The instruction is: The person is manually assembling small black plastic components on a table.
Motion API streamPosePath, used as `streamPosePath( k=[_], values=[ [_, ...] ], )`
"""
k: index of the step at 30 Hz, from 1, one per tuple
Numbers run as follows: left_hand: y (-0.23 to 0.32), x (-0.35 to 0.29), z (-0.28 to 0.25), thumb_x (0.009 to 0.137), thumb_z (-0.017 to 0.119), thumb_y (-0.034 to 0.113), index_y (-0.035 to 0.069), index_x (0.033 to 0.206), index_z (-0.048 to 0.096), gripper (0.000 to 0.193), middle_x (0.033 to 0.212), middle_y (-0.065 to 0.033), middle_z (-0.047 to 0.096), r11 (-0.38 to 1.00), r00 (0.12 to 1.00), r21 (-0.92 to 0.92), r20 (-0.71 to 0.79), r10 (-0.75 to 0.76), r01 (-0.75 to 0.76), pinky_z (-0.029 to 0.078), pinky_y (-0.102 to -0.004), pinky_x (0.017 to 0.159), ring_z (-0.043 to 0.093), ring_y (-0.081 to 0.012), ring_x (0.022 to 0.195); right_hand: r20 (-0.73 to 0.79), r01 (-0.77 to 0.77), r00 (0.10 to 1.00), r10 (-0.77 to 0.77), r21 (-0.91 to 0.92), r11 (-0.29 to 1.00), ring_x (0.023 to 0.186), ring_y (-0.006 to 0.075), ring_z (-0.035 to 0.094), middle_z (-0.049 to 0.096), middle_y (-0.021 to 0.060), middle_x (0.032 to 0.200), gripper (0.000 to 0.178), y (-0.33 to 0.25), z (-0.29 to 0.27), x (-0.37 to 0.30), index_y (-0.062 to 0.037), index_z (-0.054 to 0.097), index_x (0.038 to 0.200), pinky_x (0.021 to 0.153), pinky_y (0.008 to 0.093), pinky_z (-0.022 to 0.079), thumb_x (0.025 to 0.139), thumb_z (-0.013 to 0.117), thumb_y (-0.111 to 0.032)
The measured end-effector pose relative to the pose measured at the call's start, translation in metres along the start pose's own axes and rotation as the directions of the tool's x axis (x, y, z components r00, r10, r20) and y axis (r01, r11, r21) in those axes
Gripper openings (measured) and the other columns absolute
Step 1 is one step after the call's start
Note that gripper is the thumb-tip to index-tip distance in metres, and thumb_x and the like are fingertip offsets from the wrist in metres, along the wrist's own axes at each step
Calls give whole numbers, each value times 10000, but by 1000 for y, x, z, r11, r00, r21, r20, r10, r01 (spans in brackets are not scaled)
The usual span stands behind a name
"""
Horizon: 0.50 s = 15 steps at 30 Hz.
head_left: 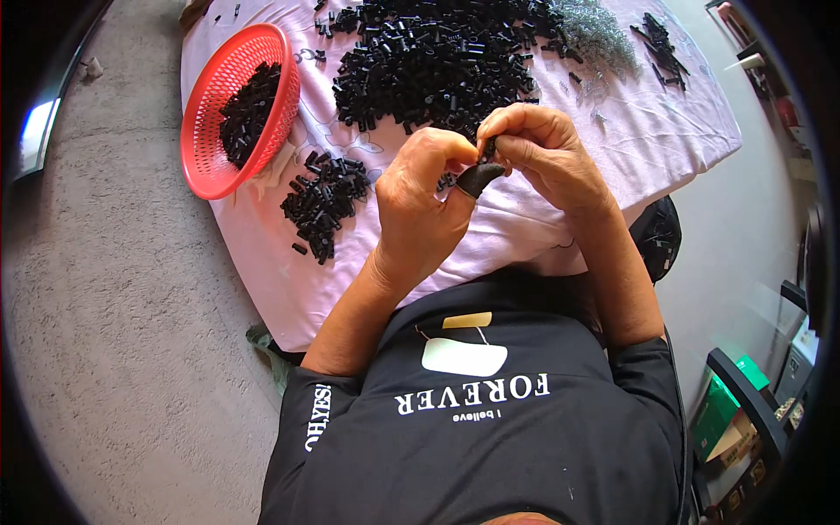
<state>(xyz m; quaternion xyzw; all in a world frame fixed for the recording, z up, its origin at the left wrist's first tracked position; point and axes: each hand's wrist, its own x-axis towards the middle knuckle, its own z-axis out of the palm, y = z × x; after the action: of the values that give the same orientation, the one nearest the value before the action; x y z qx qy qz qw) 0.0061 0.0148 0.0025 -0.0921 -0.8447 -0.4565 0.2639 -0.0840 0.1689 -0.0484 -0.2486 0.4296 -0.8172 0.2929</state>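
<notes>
Left hand [418, 194], right hand [553, 159] pinching small black part [488, 150] near black-part heap [429, 66]; red basket [206, 118] left of heap.

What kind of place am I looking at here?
Probably a home or small workshop used for handling small parts. On a pink patterned cloth, a heap of small black pieces lies beside silvery spring-like pieces, and a red perforated basket holds more black ones.
</notes>
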Motion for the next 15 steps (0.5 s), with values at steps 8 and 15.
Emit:
streamPosePath(
  k=[8, 15],
  values=[
    [-4, 8, -6, 697, 727, -43, 48, 1074, 637, 398, 858, -81, 628, 999, 995, 49, 100, 8, -13, 534, -320, 662, 628, -210, 747, 33, -45, 999, 41, 128, 991, 771, 69, 592, 669, 50, 965, 331, -1, -1, 1, -20, 557, 1222, 668, 202, 476, 927, 674, -113],
    [-4, 12, -9, 665, 692, -67, 44, 1097, 663, 447, 920, -108, 627, 999, 977, 32, 213, 8, -15, 549, -340, 697, 651, -257, 804, 45, -59, 998, 53, 139, 989, 728, 58, 581, 674, 59, 935, 350, -4, -1, 1, -28, 548, 1224, 613, 184, 449, 916, 689, -115]
  ],
)
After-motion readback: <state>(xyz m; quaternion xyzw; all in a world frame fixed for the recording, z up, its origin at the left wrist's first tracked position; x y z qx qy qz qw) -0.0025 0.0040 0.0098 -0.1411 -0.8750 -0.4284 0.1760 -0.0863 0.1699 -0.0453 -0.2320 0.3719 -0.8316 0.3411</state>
